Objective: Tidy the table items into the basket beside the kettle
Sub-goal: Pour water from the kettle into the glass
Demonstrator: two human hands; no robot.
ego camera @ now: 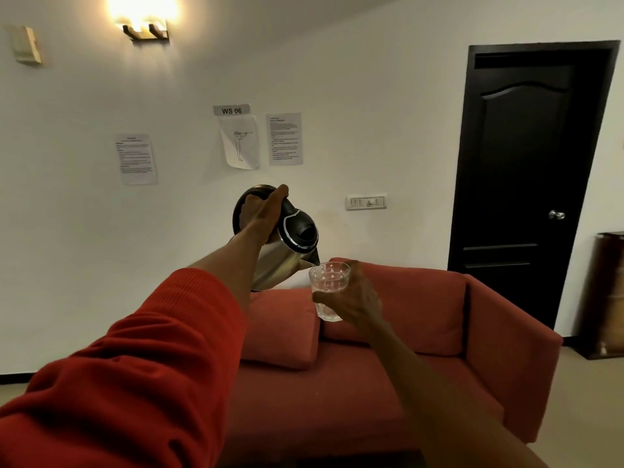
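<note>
Kettle tipped over a glass, above the red sofa

The left hand (261, 211) grips the steel kettle (287, 244) by its handle, spout touching the rim of the glass (329, 288), which the right hand (351, 298) holds with fingers curled around it; sofa (439, 332) behind

Steel kettle (283, 251) with black lid, held aloft, tilted spout-down, spout at the rim of a clear glass (329, 288)
</note>
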